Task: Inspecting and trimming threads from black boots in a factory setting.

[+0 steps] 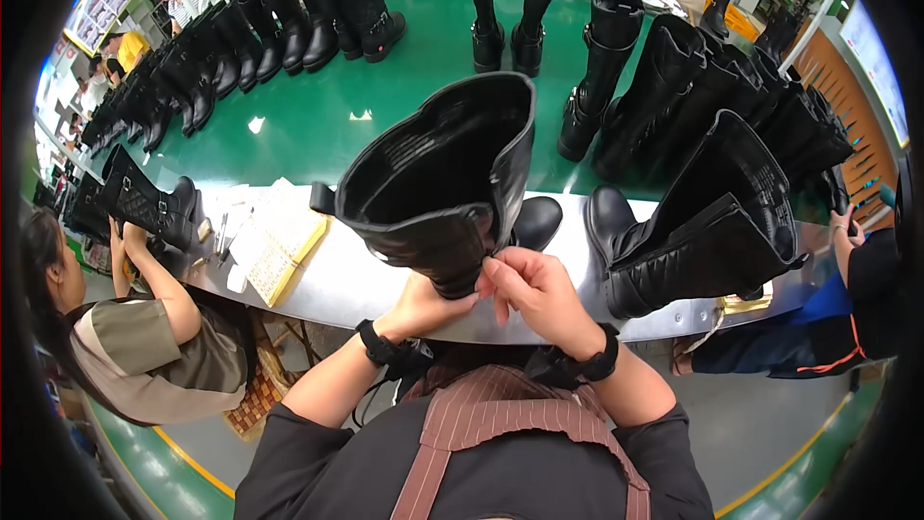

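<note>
I hold a tall black leather boot (pixel 452 173) tilted toward me, its open shaft facing up. My left hand (pixel 419 306) supports the shaft from below near its rear edge. My right hand (pixel 534 291) pinches the boot's shaft edge at the seam with fingertips. The boot's toe (pixel 535 221) rests on the grey metal counter (pixel 356 284). Both wrists wear black bands.
A second tall black boot (pixel 703 231) lies on the counter to the right. Many black boots stand on the green conveyor (pixel 318 125) beyond. A person at the left holds a quilted boot (pixel 144 202); another person's hand (pixel 842 226) is at the right. Papers (pixel 274 241) lie left.
</note>
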Action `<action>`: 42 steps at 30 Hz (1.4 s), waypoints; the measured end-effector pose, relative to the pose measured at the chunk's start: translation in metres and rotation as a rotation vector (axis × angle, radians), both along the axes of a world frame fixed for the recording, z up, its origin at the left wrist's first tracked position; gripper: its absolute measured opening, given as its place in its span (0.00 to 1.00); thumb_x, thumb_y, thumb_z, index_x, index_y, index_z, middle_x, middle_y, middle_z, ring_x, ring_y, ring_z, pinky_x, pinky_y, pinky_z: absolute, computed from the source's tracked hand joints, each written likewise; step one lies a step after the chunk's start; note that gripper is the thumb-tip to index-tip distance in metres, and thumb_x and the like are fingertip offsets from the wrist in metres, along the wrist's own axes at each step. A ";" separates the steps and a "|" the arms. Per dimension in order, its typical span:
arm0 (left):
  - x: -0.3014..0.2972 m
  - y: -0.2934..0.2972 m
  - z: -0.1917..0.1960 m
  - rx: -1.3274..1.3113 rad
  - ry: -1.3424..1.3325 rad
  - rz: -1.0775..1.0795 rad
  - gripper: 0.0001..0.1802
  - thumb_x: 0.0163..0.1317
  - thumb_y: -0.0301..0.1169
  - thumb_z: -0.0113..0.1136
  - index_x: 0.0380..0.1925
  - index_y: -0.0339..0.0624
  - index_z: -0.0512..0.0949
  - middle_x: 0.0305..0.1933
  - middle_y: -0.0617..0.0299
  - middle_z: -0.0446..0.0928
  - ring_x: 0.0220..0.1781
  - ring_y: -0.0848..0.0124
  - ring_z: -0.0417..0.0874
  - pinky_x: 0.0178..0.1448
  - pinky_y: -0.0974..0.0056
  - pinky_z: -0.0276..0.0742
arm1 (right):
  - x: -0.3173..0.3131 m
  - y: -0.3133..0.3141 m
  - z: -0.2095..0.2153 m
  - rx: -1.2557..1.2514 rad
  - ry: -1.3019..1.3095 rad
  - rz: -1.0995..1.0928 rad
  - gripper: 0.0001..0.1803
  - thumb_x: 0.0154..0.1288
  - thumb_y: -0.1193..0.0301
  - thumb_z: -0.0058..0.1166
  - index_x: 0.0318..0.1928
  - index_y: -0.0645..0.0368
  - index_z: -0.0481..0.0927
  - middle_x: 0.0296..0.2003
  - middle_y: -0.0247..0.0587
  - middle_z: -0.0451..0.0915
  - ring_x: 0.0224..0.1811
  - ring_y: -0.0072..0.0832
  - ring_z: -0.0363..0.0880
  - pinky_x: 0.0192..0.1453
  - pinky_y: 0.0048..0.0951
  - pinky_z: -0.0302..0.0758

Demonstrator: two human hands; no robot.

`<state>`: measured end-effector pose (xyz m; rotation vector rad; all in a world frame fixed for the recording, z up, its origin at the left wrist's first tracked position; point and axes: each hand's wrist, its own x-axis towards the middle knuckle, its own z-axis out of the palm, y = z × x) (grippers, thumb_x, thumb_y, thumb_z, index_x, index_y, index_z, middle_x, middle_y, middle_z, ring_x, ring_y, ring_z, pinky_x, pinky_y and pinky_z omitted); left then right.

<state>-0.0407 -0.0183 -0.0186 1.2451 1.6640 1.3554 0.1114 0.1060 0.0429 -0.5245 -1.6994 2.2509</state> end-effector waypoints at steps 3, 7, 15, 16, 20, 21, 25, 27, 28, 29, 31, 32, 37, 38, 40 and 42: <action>-0.002 0.003 -0.008 -0.005 -0.058 -0.042 0.20 0.51 0.25 0.72 0.46 0.39 0.79 0.43 0.64 0.81 0.46 0.73 0.80 0.53 0.65 0.76 | -0.001 0.007 -0.012 0.445 -0.103 -0.071 0.14 0.74 0.69 0.51 0.36 0.68 0.82 0.29 0.36 0.83 0.23 0.18 0.79 0.29 0.20 0.74; -0.004 0.003 -0.006 -0.048 -0.099 -0.038 0.19 0.50 0.26 0.70 0.44 0.38 0.81 0.44 0.60 0.83 0.48 0.70 0.82 0.56 0.63 0.76 | 0.003 0.008 -0.027 0.380 -0.167 -0.025 0.14 0.73 0.69 0.52 0.34 0.68 0.81 0.28 0.36 0.83 0.25 0.18 0.80 0.31 0.21 0.75; 0.018 0.005 0.057 0.349 0.297 0.277 0.50 0.46 0.29 0.76 0.67 0.36 0.57 0.54 0.50 0.77 0.55 0.62 0.80 0.61 0.60 0.73 | 0.007 0.013 -0.046 0.278 -0.079 -0.002 0.14 0.73 0.67 0.52 0.36 0.67 0.82 0.29 0.38 0.84 0.25 0.21 0.81 0.32 0.24 0.76; 0.025 0.014 0.061 0.400 0.388 0.423 0.51 0.46 0.28 0.76 0.68 0.36 0.55 0.52 0.48 0.77 0.52 0.59 0.82 0.58 0.59 0.76 | 0.007 0.012 -0.048 0.238 -0.054 -0.025 0.14 0.73 0.67 0.52 0.36 0.67 0.82 0.29 0.38 0.84 0.25 0.20 0.81 0.32 0.23 0.75; 0.040 0.040 0.062 0.416 0.486 0.778 0.50 0.47 0.28 0.75 0.67 0.35 0.54 0.44 0.45 0.81 0.41 0.53 0.87 0.46 0.56 0.82 | 0.008 0.008 -0.047 0.272 -0.045 -0.031 0.14 0.73 0.67 0.52 0.36 0.67 0.82 0.28 0.37 0.84 0.25 0.19 0.80 0.31 0.22 0.74; 0.041 0.044 0.057 0.445 0.540 0.808 0.50 0.48 0.30 0.76 0.67 0.35 0.54 0.41 0.45 0.82 0.37 0.53 0.87 0.41 0.56 0.82 | 0.010 0.006 -0.045 0.247 -0.046 -0.050 0.15 0.73 0.67 0.51 0.35 0.67 0.82 0.29 0.37 0.83 0.25 0.19 0.80 0.31 0.22 0.73; 0.042 0.036 0.027 0.460 0.477 0.597 0.48 0.50 0.34 0.76 0.66 0.34 0.57 0.46 0.44 0.81 0.44 0.54 0.86 0.49 0.56 0.81 | 0.018 0.004 -0.034 0.158 0.105 -0.074 0.14 0.76 0.67 0.47 0.35 0.64 0.78 0.29 0.35 0.81 0.25 0.18 0.78 0.31 0.20 0.71; 0.036 0.025 0.013 0.349 0.346 0.409 0.46 0.51 0.33 0.75 0.65 0.34 0.59 0.47 0.46 0.81 0.47 0.55 0.85 0.53 0.56 0.79 | 0.022 0.006 -0.033 0.198 0.184 -0.054 0.13 0.78 0.68 0.44 0.36 0.62 0.76 0.30 0.33 0.79 0.25 0.17 0.76 0.31 0.19 0.70; 0.034 0.020 0.007 0.202 0.225 0.226 0.43 0.52 0.32 0.75 0.64 0.33 0.61 0.48 0.48 0.81 0.50 0.56 0.84 0.56 0.57 0.78 | 0.022 0.008 -0.034 0.196 0.174 -0.057 0.13 0.78 0.68 0.44 0.36 0.62 0.76 0.30 0.33 0.79 0.25 0.17 0.76 0.31 0.19 0.70; 0.037 0.018 0.002 0.185 0.114 0.254 0.38 0.54 0.31 0.74 0.62 0.34 0.66 0.51 0.50 0.81 0.55 0.58 0.82 0.60 0.58 0.75 | 0.023 0.009 -0.036 0.201 0.176 -0.059 0.13 0.78 0.68 0.44 0.35 0.62 0.75 0.29 0.33 0.78 0.25 0.17 0.75 0.31 0.18 0.70; 0.035 0.014 -0.003 0.257 0.177 0.222 0.36 0.54 0.30 0.74 0.61 0.35 0.68 0.51 0.51 0.81 0.55 0.59 0.82 0.60 0.59 0.75 | 0.020 0.010 -0.036 0.207 0.177 -0.065 0.13 0.78 0.68 0.44 0.35 0.62 0.75 0.29 0.33 0.78 0.25 0.16 0.75 0.31 0.18 0.70; 0.034 0.014 -0.003 0.299 0.222 0.222 0.33 0.54 0.30 0.73 0.59 0.36 0.70 0.52 0.51 0.81 0.56 0.60 0.82 0.61 0.59 0.75 | 0.020 0.009 -0.034 0.208 0.178 -0.069 0.13 0.78 0.69 0.44 0.35 0.62 0.75 0.29 0.33 0.78 0.25 0.16 0.74 0.30 0.18 0.69; 0.030 0.013 0.004 0.051 0.043 0.062 0.28 0.54 0.29 0.73 0.55 0.37 0.76 0.54 0.52 0.81 0.56 0.62 0.82 0.61 0.60 0.75 | 0.025 -0.001 0.023 0.227 0.285 -0.107 0.14 0.78 0.71 0.41 0.34 0.64 0.74 0.26 0.38 0.77 0.22 0.19 0.75 0.28 0.19 0.70; 0.032 0.013 0.005 0.048 0.000 0.075 0.26 0.55 0.29 0.72 0.54 0.37 0.77 0.54 0.53 0.81 0.56 0.63 0.82 0.62 0.60 0.75 | 0.033 -0.003 0.042 0.211 0.385 -0.106 0.15 0.78 0.71 0.40 0.33 0.65 0.74 0.25 0.40 0.77 0.21 0.21 0.75 0.27 0.20 0.70; 0.035 0.014 0.004 0.177 0.197 0.030 0.25 0.56 0.29 0.71 0.55 0.37 0.77 0.55 0.52 0.81 0.56 0.64 0.82 0.62 0.61 0.76 | 0.058 0.003 0.084 0.342 0.306 -0.109 0.17 0.77 0.70 0.41 0.33 0.67 0.77 0.26 0.42 0.80 0.21 0.24 0.78 0.27 0.22 0.72; 0.041 0.014 0.001 0.091 -0.052 0.040 0.23 0.59 0.26 0.69 0.55 0.36 0.78 0.56 0.55 0.80 0.57 0.66 0.81 0.61 0.61 0.76 | 0.056 0.003 0.103 0.379 0.317 0.007 0.15 0.77 0.70 0.42 0.37 0.67 0.80 0.28 0.42 0.82 0.27 0.27 0.81 0.34 0.25 0.75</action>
